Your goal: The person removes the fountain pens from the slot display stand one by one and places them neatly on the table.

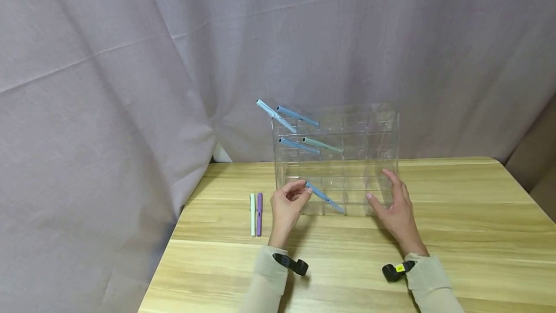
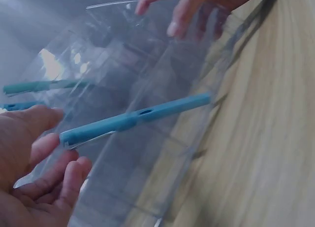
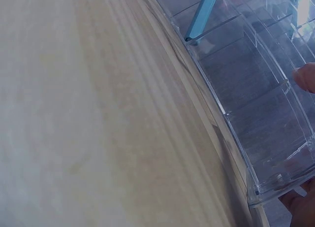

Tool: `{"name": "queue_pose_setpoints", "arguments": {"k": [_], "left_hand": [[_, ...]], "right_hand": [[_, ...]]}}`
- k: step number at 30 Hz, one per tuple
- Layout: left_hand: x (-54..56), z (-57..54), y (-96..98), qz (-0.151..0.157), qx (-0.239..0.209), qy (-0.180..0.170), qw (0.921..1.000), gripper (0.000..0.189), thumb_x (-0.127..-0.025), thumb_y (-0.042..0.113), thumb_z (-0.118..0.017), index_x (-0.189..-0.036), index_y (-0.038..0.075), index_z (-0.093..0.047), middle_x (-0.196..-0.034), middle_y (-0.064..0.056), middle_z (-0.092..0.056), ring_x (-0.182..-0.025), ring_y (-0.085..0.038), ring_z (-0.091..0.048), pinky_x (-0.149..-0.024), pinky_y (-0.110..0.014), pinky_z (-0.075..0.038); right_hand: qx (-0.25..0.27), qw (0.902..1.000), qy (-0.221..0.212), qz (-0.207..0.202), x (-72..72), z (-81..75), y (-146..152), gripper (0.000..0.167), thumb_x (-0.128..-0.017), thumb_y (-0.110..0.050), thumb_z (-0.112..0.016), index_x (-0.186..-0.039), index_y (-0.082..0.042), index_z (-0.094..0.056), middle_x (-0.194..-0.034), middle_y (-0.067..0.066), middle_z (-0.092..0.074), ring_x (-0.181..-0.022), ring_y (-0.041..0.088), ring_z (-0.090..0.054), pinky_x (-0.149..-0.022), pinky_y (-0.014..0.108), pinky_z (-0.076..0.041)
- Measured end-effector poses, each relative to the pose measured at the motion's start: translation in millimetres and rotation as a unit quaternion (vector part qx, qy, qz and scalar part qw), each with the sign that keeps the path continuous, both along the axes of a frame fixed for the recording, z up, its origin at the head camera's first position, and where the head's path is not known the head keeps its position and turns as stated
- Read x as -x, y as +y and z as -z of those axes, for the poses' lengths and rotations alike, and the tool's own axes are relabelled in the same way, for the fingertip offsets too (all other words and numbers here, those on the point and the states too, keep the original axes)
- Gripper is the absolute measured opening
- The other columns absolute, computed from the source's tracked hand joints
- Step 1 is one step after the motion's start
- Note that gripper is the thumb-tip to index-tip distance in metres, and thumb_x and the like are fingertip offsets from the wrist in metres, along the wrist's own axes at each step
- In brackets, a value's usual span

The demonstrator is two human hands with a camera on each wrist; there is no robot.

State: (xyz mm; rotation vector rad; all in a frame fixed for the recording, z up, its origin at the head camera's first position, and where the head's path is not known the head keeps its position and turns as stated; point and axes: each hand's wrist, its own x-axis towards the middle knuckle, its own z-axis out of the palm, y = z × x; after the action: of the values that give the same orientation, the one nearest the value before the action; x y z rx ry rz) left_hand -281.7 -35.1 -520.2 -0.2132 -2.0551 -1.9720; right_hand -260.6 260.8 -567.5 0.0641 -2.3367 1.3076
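A clear plastic rack (image 1: 354,168) with a grid of compartments stands on the table. A blue pen (image 1: 325,197) leans out of its low front row, cap end up and to the left. My left hand (image 1: 288,202) is at that cap end; in the left wrist view its thumb and fingers lie apart around the pen's end (image 2: 69,138). At the rack's right side, my right hand (image 1: 397,209) holds the rack, thumb at the front, some fingers outside the wall. Higher up sit a pale blue pen (image 1: 278,117), two blue pens (image 1: 299,116) and a green pen (image 1: 322,145).
A mint green pen (image 1: 253,215) and a purple pen (image 1: 259,214) lie side by side on the wooden table (image 1: 208,264), left of the rack. Behind the table hangs a grey curtain (image 1: 304,37). Each wrist wears a black strapped camera (image 1: 297,265).
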Motion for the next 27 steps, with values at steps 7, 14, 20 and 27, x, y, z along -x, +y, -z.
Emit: {"name": "queue_pose_setpoints", "arguments": {"k": [7,14,20,27], "left_hand": [[-1.4,0.3,13.2,0.018,-0.008,0.004,0.9998,0.029,-0.089,0.002,-0.086,-0.116,-0.001,-0.079,-0.107,-0.021,-0.081,-0.087,-0.01,-0.075,-0.079,-0.017,-0.062],[-8.1,4.9,26.5,0.047,-0.046,0.024,0.9976,0.023,-0.09,-0.001,-0.083,-0.11,-0.003,-0.071,-0.108,-0.027,-0.077,-0.09,-0.006,-0.071,-0.083,-0.018,-0.061],[-14.5,-10.6,22.7,0.039,-0.061,0.044,0.9964,0.024,-0.091,0.0,-0.083,-0.111,-0.002,-0.071,-0.108,-0.028,-0.076,-0.089,-0.003,-0.071,-0.083,-0.018,-0.061],[-19.7,-56.1,-13.2,-0.001,-0.132,0.076,0.9884,0.038,-0.088,-0.005,-0.082,-0.12,-0.012,-0.064,-0.1,-0.002,-0.079,-0.088,-0.005,-0.074,-0.081,-0.02,-0.062]], "right_hand": [[0.0,1.0,0.01,0.0,1.3,-1.1,3,0.088,-0.096,-0.018,-0.08,-0.167,-0.033,-0.032,-0.17,0.023,-0.036,-0.153,0.056,-0.036,-0.113,0.086,-0.032],[-0.001,1.0,0.003,0.001,1.1,2.6,1,0.088,-0.096,-0.02,-0.081,-0.167,-0.034,-0.031,-0.17,0.023,-0.036,-0.153,0.056,-0.037,-0.114,0.086,-0.032],[-0.003,1.0,0.005,0.001,0.3,3.6,0,0.087,-0.096,-0.021,-0.08,-0.168,-0.032,-0.031,-0.169,0.024,-0.037,-0.152,0.056,-0.038,-0.113,0.086,-0.032],[-0.007,0.9999,0.014,0.004,1.4,3.6,2,0.087,-0.095,-0.019,-0.08,-0.167,-0.03,-0.033,-0.167,0.025,-0.039,-0.151,0.055,-0.039,-0.113,0.084,-0.034]]}}
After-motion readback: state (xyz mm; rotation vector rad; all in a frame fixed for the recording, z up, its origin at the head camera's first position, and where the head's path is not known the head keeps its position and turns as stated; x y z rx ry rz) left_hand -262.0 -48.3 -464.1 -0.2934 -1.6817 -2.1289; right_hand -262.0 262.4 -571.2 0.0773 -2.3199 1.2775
